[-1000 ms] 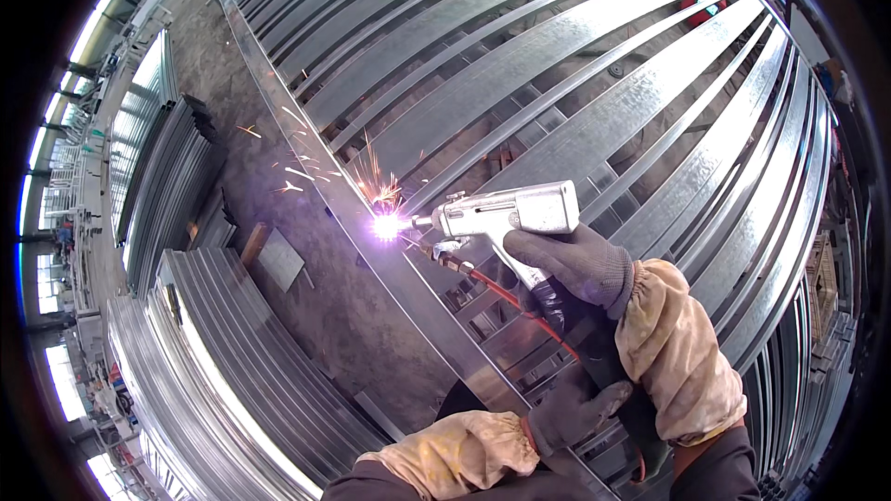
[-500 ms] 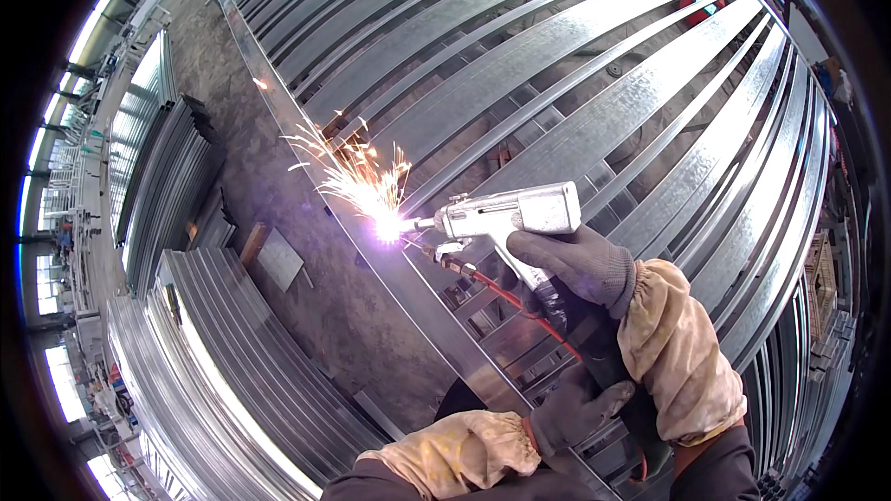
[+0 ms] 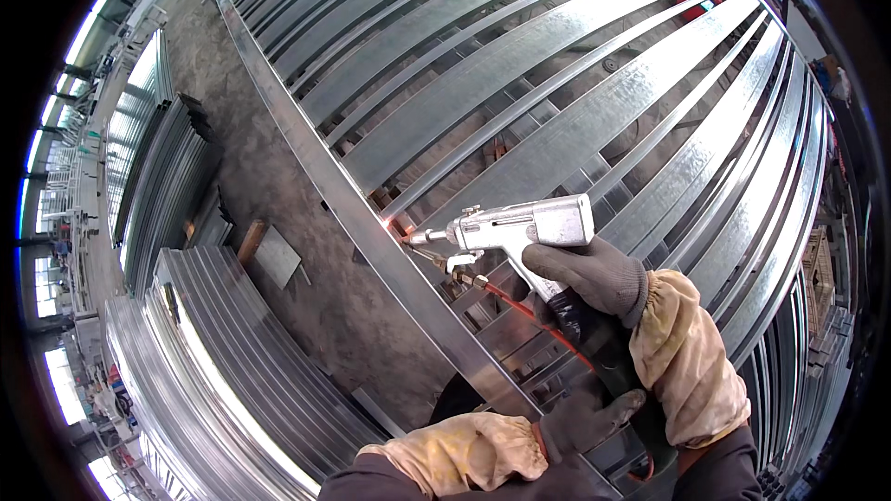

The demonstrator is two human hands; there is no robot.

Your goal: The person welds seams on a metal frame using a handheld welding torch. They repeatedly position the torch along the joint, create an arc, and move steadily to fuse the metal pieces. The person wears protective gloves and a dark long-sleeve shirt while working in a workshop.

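Observation:
My right hand (image 3: 594,276), in a grey glove, is closed around the grip of a silver welding gun (image 3: 520,227). The gun's nozzle points left, close to a joint between a slat and the long edge rail (image 3: 348,213) of a metal frame. Beside the tip a small spot on the rail glows orange. A red hose (image 3: 520,308) and a thick black cable (image 3: 613,366) run back from the gun. Lower down, my left hand (image 3: 585,422), also gloved, is closed at the cable with its thumb across it; its other fingers are mostly hidden.
Shiny metal slats (image 3: 557,144) span the frame, with gaps between them. To the left, stacked metal profiles (image 3: 241,362) and another stack (image 3: 172,167) stand on the floor. A flat plate (image 3: 277,258) lies between. A wooden crate (image 3: 817,283) stands at far right.
The bright arc and its spray of sparks have gone, leaving a small orange glow. The gun and my right hand have shifted slightly right and down. My left hand has barely moved.

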